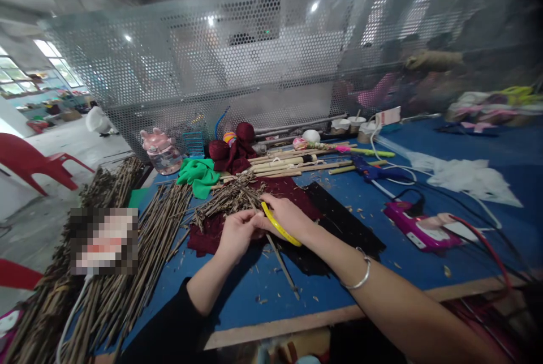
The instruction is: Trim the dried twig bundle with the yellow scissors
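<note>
My left hand [237, 232] and my right hand [283, 215] meet over the blue table [271, 310], fingertips pinched together. A thin dry brown stick [283, 266] runs through them, its lower end pointing toward the table's front edge. Across the back of my right hand curves a yellow tape measure [278, 227]; where its ends go is hidden. Just beyond my fingers, a heap of dry twigs with knobbly tips [227, 197] rests on a dark red cloth [292, 188]. Under my right forearm a black cloth [343, 228] is spread.
Long brown sticks [148, 234] lie in bundles at left. Behind are green cloth [199, 174], a pink-lidded jar [161, 151] and pale rods [280, 167]. A blue glue gun [375, 170], magenta power strip [418, 228], cables and clear plastic bag [470, 177] occupy the right. Perforated metal panel [237, 52] stands behind.
</note>
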`<act>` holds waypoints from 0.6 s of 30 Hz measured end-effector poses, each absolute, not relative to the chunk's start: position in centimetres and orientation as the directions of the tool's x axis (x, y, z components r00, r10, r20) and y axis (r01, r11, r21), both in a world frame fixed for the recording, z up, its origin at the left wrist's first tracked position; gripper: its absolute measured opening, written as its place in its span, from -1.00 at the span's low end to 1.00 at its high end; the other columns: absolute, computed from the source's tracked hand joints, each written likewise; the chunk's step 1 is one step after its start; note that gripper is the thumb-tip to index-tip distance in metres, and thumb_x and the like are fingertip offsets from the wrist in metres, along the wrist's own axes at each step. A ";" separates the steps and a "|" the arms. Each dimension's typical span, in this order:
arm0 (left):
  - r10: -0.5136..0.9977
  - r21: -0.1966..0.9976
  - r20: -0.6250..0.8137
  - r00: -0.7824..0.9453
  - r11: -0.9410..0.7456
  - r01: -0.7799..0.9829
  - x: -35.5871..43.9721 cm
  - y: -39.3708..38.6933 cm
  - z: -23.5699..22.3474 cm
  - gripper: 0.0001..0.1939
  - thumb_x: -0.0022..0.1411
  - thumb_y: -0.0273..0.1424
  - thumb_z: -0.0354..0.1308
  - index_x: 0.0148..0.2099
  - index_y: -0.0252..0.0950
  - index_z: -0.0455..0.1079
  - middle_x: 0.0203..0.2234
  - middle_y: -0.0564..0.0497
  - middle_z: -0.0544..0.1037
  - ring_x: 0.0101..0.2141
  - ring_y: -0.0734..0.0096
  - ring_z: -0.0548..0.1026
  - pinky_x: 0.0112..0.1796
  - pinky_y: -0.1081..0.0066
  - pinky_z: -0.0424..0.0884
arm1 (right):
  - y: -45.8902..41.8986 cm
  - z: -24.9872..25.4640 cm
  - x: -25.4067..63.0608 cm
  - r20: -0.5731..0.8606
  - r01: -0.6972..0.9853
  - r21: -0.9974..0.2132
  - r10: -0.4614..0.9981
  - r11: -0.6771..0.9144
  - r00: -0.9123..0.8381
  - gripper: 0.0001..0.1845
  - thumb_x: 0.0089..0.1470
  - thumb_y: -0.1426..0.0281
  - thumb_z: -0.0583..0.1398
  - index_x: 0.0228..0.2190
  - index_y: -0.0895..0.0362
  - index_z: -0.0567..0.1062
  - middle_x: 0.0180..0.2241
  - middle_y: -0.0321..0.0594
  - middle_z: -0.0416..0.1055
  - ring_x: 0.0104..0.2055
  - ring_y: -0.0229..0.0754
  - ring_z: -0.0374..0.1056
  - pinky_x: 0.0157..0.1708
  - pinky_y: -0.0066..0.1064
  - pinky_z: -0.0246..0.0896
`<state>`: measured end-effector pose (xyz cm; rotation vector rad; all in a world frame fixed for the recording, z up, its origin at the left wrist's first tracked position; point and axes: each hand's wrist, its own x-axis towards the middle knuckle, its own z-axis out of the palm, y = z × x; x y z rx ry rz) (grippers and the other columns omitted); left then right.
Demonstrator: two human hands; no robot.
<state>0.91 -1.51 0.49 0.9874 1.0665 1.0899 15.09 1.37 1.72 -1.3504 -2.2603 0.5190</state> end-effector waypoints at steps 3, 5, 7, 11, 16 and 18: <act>0.976 0.970 -0.165 0.141 0.186 -0.155 1.0 -1.6 0.4 -0.71 -0.10 -0.24 0.25 -0.50 -0.41 0.38 -0.67 0.10 0.31 -0.65 0.67 0.21 -0.58 0.59 0.18 | 1.3 1.8 15.2 0.201 0.713 -0.506 0.870 0.486 -0.450 -0.42 -0.11 -0.03 0.15 -0.17 0.12 0.30 -0.36 -0.16 0.37 -0.36 -0.17 0.32 -0.45 -0.47 0.03; 0.976 0.972 -0.163 0.148 0.184 -0.143 1.0 -1.6 0.3 -0.69 -0.08 -0.21 0.23 -0.50 -0.41 0.37 -0.67 0.11 0.29 -0.65 0.67 0.18 -0.59 0.59 0.15 | 1.4 1.7 15.1 0.226 0.678 -0.520 0.850 0.519 -0.477 -0.40 -0.13 -0.04 0.15 -0.17 0.14 0.28 -0.30 -0.12 0.35 -0.31 -0.15 0.30 -0.38 -0.44 0.08; 0.977 0.975 -0.152 0.148 0.173 -0.142 1.0 -1.6 0.1 -0.67 -0.08 -0.19 0.23 -0.50 -0.41 0.37 -0.68 0.11 0.28 -0.66 0.67 0.17 -0.60 0.58 0.13 | 1.5 1.5 15.0 0.255 0.653 -0.529 0.836 0.541 -0.486 -0.38 -0.14 -0.04 0.17 -0.18 0.15 0.28 -0.29 -0.10 0.33 -0.28 -0.14 0.28 -0.33 -0.41 0.11; 0.982 0.982 -0.112 0.153 0.133 -0.136 0.9 -1.5 -0.4 -0.67 -0.08 -0.19 0.22 -0.48 -0.42 0.38 -0.69 0.11 0.27 -0.66 0.67 0.14 -0.61 0.58 0.09 | 1.7 1.2 14.9 0.264 0.649 -0.539 0.839 0.537 -0.476 -0.39 -0.15 -0.02 0.18 -0.17 0.15 0.30 -0.33 -0.13 0.35 -0.33 -0.17 0.28 -0.37 -0.43 0.10; 0.988 0.988 -0.076 0.134 0.093 -0.126 0.9 -1.6 -0.1 -0.67 -0.06 -0.19 0.20 -0.54 -0.40 0.33 -0.72 0.14 0.20 -0.68 0.68 0.10 -0.64 0.59 0.03 | 1.5 1.3 14.8 0.197 0.678 -0.560 0.871 0.476 -0.449 -0.46 -0.09 0.03 0.17 -0.15 0.12 0.32 -0.44 -0.22 0.39 -0.45 -0.22 0.31 -0.51 -0.51 0.00; 0.990 0.989 -0.069 0.127 0.084 -0.119 1.0 -1.7 0.0 -0.66 -0.04 -0.19 0.18 -0.57 -0.40 0.30 -0.73 0.14 0.20 -0.68 0.68 0.11 -0.64 0.59 0.05 | 1.5 1.3 14.9 0.181 0.680 -0.567 0.876 0.464 -0.447 -0.46 -0.09 0.03 0.17 -0.15 0.12 0.34 -0.49 -0.24 0.39 -0.49 -0.23 0.31 -0.54 -0.51 -0.02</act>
